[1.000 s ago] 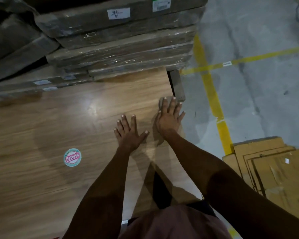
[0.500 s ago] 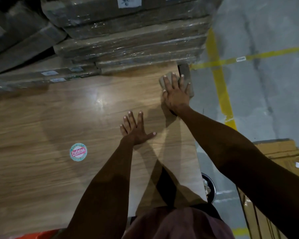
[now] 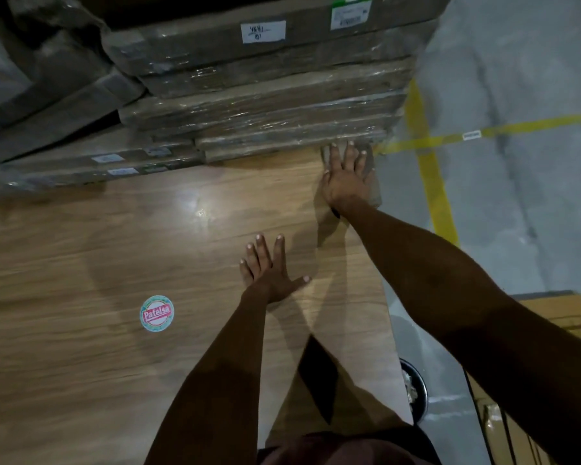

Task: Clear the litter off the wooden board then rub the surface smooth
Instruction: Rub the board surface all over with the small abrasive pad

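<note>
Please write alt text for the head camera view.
The right hand presses a grey pad flat at the wooden board's far right corner beside wrapped packages; the left hand lies flat mid-board, right of a round sticker.

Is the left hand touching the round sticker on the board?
Apart. The head view shows bare wooden board between the left hand, lying flat with straight fingers, and the round sticker off to its left.

Bare forearms, no sleeves — a dull maroon garment (image 3: 342, 448) at the waist.
</note>
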Tool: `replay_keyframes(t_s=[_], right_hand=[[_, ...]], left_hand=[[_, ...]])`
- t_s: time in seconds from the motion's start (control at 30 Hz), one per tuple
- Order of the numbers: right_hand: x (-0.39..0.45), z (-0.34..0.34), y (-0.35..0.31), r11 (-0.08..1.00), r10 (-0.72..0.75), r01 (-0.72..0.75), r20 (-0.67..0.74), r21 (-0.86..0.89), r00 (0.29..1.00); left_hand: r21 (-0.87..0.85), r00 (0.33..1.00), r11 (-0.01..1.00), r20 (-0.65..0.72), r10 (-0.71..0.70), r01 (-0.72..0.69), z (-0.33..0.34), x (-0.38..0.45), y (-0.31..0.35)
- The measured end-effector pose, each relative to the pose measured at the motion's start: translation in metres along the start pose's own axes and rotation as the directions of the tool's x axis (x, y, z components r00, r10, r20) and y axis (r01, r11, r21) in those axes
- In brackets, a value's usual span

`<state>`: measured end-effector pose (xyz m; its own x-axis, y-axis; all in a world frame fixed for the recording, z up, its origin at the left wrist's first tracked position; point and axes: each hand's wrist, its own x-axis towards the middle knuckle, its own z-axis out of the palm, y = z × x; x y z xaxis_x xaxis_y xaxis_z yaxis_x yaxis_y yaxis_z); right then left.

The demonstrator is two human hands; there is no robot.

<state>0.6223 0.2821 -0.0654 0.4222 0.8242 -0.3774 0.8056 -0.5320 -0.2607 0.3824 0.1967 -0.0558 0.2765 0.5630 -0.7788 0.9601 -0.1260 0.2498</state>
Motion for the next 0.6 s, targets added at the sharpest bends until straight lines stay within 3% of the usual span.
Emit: replay_keyframes(t_s=[0.2, 0.4, 0.6], right_hand=[[-0.042, 0.023, -0.004, 0.996, -0.074, 0.075, 0.02, -0.044, 0.997], [-0.102, 0.037, 0.02, 0.992, 0.112, -0.111, -0.034, 0.054, 0.993], [-0.196, 0.07, 0.036, 0.996, 0.066, -0.067, -0.024, -0.058, 0.998]], left_hand=[[-0.028, 0.999, 0.999, 0.002, 0.033, -0.033, -0.004, -0.007, 0.001], [-0.05, 0.997, 0.996, -0.031, 0.069, -0.071, 0.001, -0.006, -0.003], [-0.041, 0.993, 0.994, -0.07, 0.095, -0.098, 0.002, -0.01, -0.005]])
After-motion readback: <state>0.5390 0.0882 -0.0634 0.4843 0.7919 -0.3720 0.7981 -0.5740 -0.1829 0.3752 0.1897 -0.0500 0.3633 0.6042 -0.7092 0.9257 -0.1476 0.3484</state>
